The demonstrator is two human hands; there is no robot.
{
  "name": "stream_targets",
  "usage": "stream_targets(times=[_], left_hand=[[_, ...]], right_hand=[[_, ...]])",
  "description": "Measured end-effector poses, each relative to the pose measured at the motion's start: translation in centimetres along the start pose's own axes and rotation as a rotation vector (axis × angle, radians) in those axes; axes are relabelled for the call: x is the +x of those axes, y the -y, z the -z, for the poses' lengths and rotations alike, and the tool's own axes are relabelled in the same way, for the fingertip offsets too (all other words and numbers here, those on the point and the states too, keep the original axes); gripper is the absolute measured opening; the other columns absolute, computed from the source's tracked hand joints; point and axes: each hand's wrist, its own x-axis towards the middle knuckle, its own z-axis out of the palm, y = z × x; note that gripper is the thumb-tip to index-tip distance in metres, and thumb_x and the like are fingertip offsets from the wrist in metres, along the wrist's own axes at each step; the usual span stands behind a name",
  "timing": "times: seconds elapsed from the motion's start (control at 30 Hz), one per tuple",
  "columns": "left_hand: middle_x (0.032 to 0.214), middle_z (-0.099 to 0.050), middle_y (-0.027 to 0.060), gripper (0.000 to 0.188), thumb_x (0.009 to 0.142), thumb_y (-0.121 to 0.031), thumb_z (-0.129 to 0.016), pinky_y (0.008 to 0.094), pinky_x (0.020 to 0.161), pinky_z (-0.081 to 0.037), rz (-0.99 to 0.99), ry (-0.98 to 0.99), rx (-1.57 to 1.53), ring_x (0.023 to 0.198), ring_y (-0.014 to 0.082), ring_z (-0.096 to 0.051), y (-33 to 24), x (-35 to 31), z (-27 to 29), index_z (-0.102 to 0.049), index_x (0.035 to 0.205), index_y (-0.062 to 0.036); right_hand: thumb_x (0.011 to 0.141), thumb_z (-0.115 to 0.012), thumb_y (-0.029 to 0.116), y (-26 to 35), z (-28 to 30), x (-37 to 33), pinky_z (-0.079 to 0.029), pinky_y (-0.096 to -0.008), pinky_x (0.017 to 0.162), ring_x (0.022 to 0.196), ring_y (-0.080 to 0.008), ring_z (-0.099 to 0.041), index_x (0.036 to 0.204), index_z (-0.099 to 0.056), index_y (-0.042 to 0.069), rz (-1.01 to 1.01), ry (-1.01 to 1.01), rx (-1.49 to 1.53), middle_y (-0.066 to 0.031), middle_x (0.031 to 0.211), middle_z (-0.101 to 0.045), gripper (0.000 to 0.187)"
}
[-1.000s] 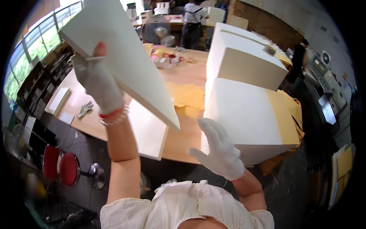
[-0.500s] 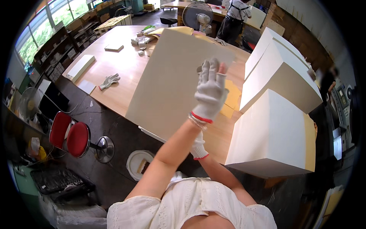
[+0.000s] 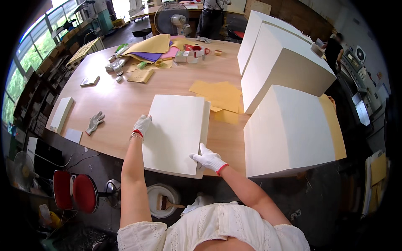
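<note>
A stack of large white paper sheets (image 3: 173,129) lies on the table's near edge, its upper part offset to the left from the layer below. My left hand (image 3: 143,124), in a white work glove with a red cuff, grips the stack's left edge, its fingertips partly hidden. At the lower right edge, my right hand (image 3: 208,159), gloved the same way, touches the paper with its thumb and fingers spread apart. A spare glove (image 3: 95,122) rests on the table to the left.
Tall stacks of white paper (image 3: 289,129) stand along the right. Yellow paper pieces (image 3: 220,98) lie beyond the sheets, with coloured papers (image 3: 146,52) and tape farther back. Below the table are a white bucket (image 3: 153,196) holding a brush and a red chair (image 3: 85,193). Other people work farther off.
The large white sheets, earlier raised and tilted under my left hand, now lie flat on the table. My left hand has moved to their left edge, my right hand to their right edge.
</note>
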Motion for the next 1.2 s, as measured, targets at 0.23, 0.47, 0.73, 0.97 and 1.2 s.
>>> stream_targets(times=[0.23,0.47,0.73,0.97,1.2], left_hand=[[0.111,-0.067,0.0172,0.047,0.088,-0.047,-0.053,0.0412,0.093,-0.045,-0.028,0.065,0.010,0.108,0.0349,-0.061,-1.2,0.0,-0.9,-0.061,0.116,-0.0091],[0.121,-0.065,0.0154,0.055,0.088,-0.043,-0.057,0.0397,0.096,-0.044,-0.021,0.104,0.102,0.116,0.0310,-0.058,0.4,-7.5,4.1,-0.052,0.135,-0.0156],[0.113,-0.069,0.0107,0.041,0.079,-0.005,-0.071,0.0308,0.072,-0.053,-0.246,0.173,-0.005,0.084,0.0206,-0.067,10.0,-18.2,6.3,-0.064,0.119,-0.0095],[0.100,-0.072,0.0118,0.034,0.078,0.000,-0.072,0.0298,0.070,-0.057,-0.630,-0.123,0.038,0.078,0.0239,-0.070,14.1,-16.6,3.4,-0.070,0.110,-0.0077],[0.091,-0.072,0.0124,0.024,0.080,-0.009,-0.073,0.0318,0.065,-0.057,-0.683,-0.220,-0.051,0.073,0.0251,-0.070,14.7,-16.6,2.8,-0.072,0.104,-0.0082]], right_hand=[[0.084,-0.050,0.067,0.8,1.1,-0.4,-0.041,-0.0433,0.103,0.126,-0.0361,-0.052,0.152,-0.017,0.001,-0.090,0.100,-0.094,-0.0230,0.140,-0.050,0.100],[0.080,-0.063,0.062,-0.8,-2.3,-4.0,-0.042,-0.0486,0.100,0.124,-0.0393,-0.052,0.153,-0.019,0.016,0.061,-0.144,-0.016,-0.0257,0.138,-0.048,0.097],[0.075,-0.079,0.039,-1.4,-5.9,-4.8,-0.053,-0.0478,0.081,0.102,-0.0388,-0.060,0.135,-0.040,0.015,0.389,-0.304,-0.413,-0.0193,0.128,-0.046,0.076],[0.074,-0.080,0.042,-1.6,-6.4,-4.4,-0.056,-0.0442,0.073,0.099,-0.0333,-0.061,0.135,-0.040,0.014,0.412,-0.333,-0.577,-0.0146,0.122,-0.045,0.078],[0.069,-0.084,0.041,-1.8,-6.5,-3.9,-0.056,-0.0445,0.072,0.095,-0.0334,-0.062,0.132,-0.041,0.017,0.472,-0.388,-0.573,-0.0142,0.119,-0.045,0.080]])
